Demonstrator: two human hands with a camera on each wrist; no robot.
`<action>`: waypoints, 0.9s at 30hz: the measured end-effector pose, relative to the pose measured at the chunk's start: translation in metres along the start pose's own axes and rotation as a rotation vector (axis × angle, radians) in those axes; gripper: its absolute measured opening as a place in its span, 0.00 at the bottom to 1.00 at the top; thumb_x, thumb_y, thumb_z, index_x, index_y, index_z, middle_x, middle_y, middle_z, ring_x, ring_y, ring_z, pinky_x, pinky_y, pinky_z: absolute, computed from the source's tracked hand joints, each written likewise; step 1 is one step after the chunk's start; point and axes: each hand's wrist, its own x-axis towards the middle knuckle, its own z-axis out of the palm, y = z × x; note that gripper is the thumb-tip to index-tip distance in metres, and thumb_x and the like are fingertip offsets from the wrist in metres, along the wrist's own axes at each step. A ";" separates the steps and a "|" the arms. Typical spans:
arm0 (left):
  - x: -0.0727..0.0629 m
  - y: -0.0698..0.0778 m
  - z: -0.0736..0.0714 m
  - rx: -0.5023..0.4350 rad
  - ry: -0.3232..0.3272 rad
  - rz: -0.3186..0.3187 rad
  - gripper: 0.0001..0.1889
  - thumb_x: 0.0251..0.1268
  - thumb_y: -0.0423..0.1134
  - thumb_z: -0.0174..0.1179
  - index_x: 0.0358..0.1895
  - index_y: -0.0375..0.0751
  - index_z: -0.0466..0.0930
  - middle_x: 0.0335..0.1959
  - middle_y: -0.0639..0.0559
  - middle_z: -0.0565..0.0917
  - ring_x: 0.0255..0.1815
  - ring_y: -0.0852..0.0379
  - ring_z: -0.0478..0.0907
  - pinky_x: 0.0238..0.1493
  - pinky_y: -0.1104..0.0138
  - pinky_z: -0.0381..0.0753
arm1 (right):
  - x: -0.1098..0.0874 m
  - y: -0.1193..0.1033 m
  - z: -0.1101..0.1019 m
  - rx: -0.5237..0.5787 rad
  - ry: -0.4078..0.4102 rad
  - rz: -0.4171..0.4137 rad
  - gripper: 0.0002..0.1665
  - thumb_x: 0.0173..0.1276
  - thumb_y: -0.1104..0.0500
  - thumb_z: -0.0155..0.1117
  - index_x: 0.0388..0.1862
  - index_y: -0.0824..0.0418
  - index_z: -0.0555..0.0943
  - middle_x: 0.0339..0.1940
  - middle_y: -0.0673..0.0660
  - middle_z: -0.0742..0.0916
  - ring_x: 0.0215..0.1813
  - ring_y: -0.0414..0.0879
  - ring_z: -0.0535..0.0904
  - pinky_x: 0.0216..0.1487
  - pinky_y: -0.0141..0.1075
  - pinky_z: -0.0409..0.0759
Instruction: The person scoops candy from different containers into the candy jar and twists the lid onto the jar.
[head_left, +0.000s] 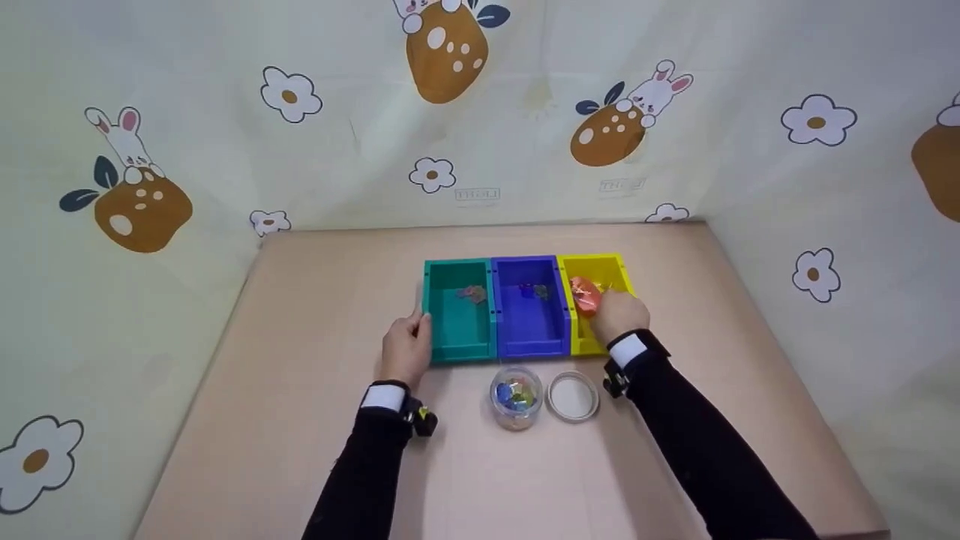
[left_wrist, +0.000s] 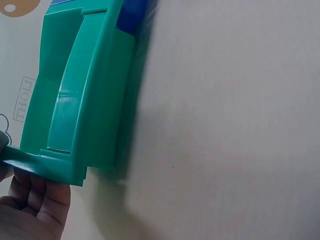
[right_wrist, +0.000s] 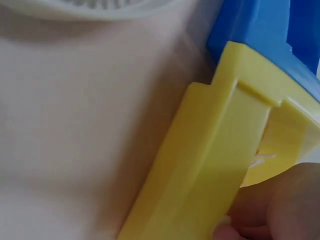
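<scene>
My left hand (head_left: 406, 349) grips the left wall of the green bin (head_left: 457, 349), thumb on top and fingers below the rim (left_wrist: 37, 167). At the yellow bin (head_left: 596, 264), my right hand (head_left: 621, 315) reaches in with curled fingers and holds a shiny orange-red thing (head_left: 585, 295), its exact kind unclear. In the right wrist view the hand (right_wrist: 280, 202) is behind the bin's front wall (right_wrist: 210, 165), which hides most of the fingers. Between these two bins stands the purple-blue bin (head_left: 531, 348), with small coloured pieces (head_left: 534, 290) inside. Small pinkish-brown pieces (head_left: 474, 293) lie in the green bin.
Just in front of the bins stands a clear jar (head_left: 515, 397) holding blue, yellow and green pieces. Right beside it lies a round pale lid (head_left: 573, 397). The light brown table (head_left: 315, 300) ends at patterned cloth walls (head_left: 360, 112) at the back and sides.
</scene>
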 end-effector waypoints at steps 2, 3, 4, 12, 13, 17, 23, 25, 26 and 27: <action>0.000 0.001 -0.001 0.003 0.000 -0.002 0.18 0.87 0.44 0.55 0.39 0.35 0.86 0.33 0.46 0.74 0.36 0.49 0.69 0.38 0.61 0.69 | -0.001 0.002 0.002 0.022 -0.001 0.021 0.18 0.77 0.61 0.60 0.52 0.76 0.85 0.48 0.73 0.92 0.50 0.66 0.91 0.53 0.58 0.90; 0.000 0.001 -0.001 0.002 0.002 -0.001 0.18 0.87 0.44 0.55 0.43 0.35 0.88 0.33 0.46 0.74 0.36 0.49 0.69 0.38 0.61 0.69 | -0.001 0.003 0.003 0.032 -0.002 0.030 0.17 0.77 0.61 0.59 0.52 0.75 0.85 0.48 0.73 0.92 0.50 0.66 0.91 0.54 0.58 0.90; 0.000 0.002 -0.001 0.012 -0.002 -0.004 0.18 0.87 0.45 0.55 0.43 0.34 0.88 0.33 0.46 0.74 0.36 0.49 0.69 0.38 0.61 0.69 | -0.001 0.004 0.004 0.042 0.001 0.036 0.17 0.77 0.62 0.59 0.52 0.75 0.85 0.49 0.73 0.92 0.51 0.66 0.91 0.53 0.58 0.90; 0.008 -0.012 0.004 0.020 -0.030 -0.022 0.19 0.88 0.45 0.54 0.52 0.36 0.91 0.34 0.48 0.75 0.37 0.51 0.70 0.40 0.60 0.72 | -0.003 0.005 0.007 0.047 0.038 0.049 0.16 0.77 0.61 0.59 0.48 0.73 0.86 0.46 0.73 0.92 0.48 0.68 0.92 0.46 0.60 0.91; 0.008 -0.013 0.004 0.016 -0.027 -0.016 0.19 0.88 0.45 0.54 0.49 0.36 0.91 0.33 0.48 0.75 0.36 0.51 0.70 0.40 0.60 0.71 | -0.003 0.004 0.008 0.042 0.045 0.044 0.16 0.77 0.61 0.59 0.48 0.73 0.86 0.46 0.73 0.92 0.47 0.68 0.92 0.46 0.61 0.91; 0.007 -0.010 0.004 -0.008 -0.020 0.009 0.20 0.87 0.44 0.54 0.36 0.33 0.85 0.31 0.47 0.73 0.35 0.48 0.70 0.38 0.60 0.70 | -0.003 0.002 0.008 0.030 0.062 0.036 0.15 0.75 0.61 0.60 0.47 0.73 0.87 0.45 0.73 0.92 0.46 0.68 0.92 0.44 0.61 0.91; 0.006 -0.013 0.005 -0.006 0.014 0.050 0.20 0.86 0.47 0.55 0.43 0.34 0.89 0.30 0.47 0.73 0.33 0.49 0.68 0.36 0.60 0.69 | -0.005 0.002 0.007 0.040 0.062 0.061 0.17 0.77 0.61 0.58 0.48 0.74 0.86 0.46 0.73 0.92 0.48 0.68 0.91 0.47 0.61 0.91; 0.006 -0.014 0.005 -0.001 0.019 0.055 0.20 0.86 0.47 0.55 0.39 0.36 0.88 0.30 0.47 0.73 0.32 0.49 0.68 0.35 0.60 0.68 | -0.006 0.002 0.006 0.050 0.051 0.072 0.17 0.79 0.61 0.57 0.49 0.74 0.86 0.47 0.73 0.92 0.49 0.68 0.91 0.48 0.60 0.91; 0.002 -0.008 0.003 -0.003 0.013 0.046 0.20 0.87 0.46 0.54 0.34 0.37 0.85 0.30 0.47 0.72 0.33 0.49 0.68 0.35 0.60 0.68 | -0.006 0.002 0.006 0.054 0.045 0.078 0.17 0.80 0.61 0.56 0.50 0.74 0.86 0.48 0.73 0.92 0.50 0.68 0.91 0.48 0.60 0.91; 0.001 -0.007 0.002 0.007 0.010 0.043 0.20 0.87 0.45 0.54 0.31 0.38 0.82 0.30 0.47 0.72 0.32 0.49 0.68 0.35 0.60 0.68 | -0.006 0.002 0.006 0.058 0.038 0.082 0.18 0.80 0.60 0.56 0.50 0.74 0.86 0.48 0.73 0.92 0.50 0.68 0.91 0.48 0.60 0.91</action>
